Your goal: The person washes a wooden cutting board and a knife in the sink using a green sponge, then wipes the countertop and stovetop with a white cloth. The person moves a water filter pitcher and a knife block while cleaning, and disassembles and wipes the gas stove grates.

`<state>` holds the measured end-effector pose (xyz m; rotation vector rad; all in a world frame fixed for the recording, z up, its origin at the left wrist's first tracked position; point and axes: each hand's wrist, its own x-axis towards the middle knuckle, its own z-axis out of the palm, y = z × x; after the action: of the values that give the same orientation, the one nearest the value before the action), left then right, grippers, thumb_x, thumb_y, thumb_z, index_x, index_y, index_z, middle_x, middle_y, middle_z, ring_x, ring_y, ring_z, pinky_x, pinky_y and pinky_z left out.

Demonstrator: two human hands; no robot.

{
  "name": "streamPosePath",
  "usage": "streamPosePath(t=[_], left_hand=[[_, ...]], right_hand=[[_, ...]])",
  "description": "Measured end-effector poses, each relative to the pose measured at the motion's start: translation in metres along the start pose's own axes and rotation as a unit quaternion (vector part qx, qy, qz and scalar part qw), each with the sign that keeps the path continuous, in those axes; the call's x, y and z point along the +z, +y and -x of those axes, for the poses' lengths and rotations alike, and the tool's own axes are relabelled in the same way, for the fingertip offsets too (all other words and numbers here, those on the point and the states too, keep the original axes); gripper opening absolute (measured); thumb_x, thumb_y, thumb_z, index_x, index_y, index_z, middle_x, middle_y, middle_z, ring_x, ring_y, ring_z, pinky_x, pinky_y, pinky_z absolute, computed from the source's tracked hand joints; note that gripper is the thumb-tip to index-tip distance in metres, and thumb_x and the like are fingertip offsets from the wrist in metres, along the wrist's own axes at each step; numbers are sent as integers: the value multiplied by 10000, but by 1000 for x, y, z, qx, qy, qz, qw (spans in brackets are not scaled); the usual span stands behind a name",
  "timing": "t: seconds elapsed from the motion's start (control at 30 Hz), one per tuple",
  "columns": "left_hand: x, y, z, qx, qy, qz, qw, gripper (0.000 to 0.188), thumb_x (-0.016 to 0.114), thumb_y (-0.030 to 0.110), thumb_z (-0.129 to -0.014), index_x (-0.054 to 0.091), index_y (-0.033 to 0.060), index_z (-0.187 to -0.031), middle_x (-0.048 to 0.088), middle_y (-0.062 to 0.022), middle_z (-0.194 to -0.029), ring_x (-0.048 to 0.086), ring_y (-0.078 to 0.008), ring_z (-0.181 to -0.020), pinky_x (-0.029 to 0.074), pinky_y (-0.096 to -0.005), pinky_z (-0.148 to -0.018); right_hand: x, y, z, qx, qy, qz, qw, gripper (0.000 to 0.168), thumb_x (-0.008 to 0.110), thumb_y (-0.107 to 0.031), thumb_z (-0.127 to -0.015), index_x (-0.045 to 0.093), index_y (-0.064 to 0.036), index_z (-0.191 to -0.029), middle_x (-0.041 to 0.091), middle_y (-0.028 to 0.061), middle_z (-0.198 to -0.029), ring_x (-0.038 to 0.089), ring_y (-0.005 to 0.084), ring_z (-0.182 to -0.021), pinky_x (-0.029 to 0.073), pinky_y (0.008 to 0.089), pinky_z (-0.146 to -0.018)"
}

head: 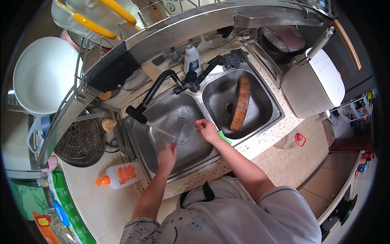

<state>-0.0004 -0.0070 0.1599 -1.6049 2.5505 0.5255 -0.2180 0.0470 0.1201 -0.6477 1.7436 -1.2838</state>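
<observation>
Water runs from a black faucet (138, 114) into the left basin of a steel double sink (202, 152). My left hand (167, 155) grips the near end of a flat metal blade (179, 126), likely a cleaver, under the stream; its handle is hidden in my fist. My right hand (207, 130) is raised over the right side of this basin, fingers curled and apart, holding nothing visible. Beside my right wrist, a green cloth or sponge (225, 137) lies on the sink's edge. A thick round wooden chopping board (240, 103) stands on its edge in the right basin.
An orange-pump bottle (120, 176) lies on the left counter near a steamer rack (79, 140). Behind the sink stands a white bottle (192, 59); a dark scouring pad (236, 58) is at the back corner. A metal shelf (182, 26) arches overhead. A white bin (313, 82) stands right.
</observation>
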Motion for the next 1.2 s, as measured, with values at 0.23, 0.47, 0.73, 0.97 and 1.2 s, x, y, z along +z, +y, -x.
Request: streamPosePath(t=[0.23,0.47,0.73,0.97,1.2], left_hand=[[1,12,4,4,-4,46,999,317,552,342,-860,500,92,-1047,644,-186,-763,622,-387,-722,486,-482,-640],[22,18,-55,-126,-83,352,924,321,547,395,-868,528,108,-1012,622,-103,-691,571,-262,-512,460,-385,-443],[-5,8,-155,-417,-123,878,199,121,514,89,-821,530,-31,-827,583,-140,-776,602,-234,-700,566,-289,-606],[-23,-8,-200,-518,-144,843,23,169,451,87,-839,531,-43,-911,561,-167,-861,606,-289,-746,581,-390,-632],[-15,-44,-132,-452,17,888,80,203,566,146,-793,545,-25,-901,528,-133,-816,567,-259,-668,582,-339,-569]], right_hand=[[0,-4,3,14,-7,-28,999,203,507,-68,-873,603,-18,-1044,663,101,-900,625,184,-801,480,294,-743],[-13,-18,13,23,-13,-32,999,193,497,-52,-888,597,-7,-1046,657,87,-894,617,152,-797,484,276,-719],[-24,-55,22,144,-51,-171,973,189,478,-125,-931,578,-51,-1074,643,38,-955,606,125,-754,469,251,-642],[-5,-62,3,160,-73,-150,973,180,490,-115,-904,582,-87,-1056,643,21,-959,611,112,-739,461,250,-607],[94,-81,-63,138,-116,154,972,163,516,-62,-822,677,-55,-794,654,117,-656,627,182,-514,512,307,-489]])
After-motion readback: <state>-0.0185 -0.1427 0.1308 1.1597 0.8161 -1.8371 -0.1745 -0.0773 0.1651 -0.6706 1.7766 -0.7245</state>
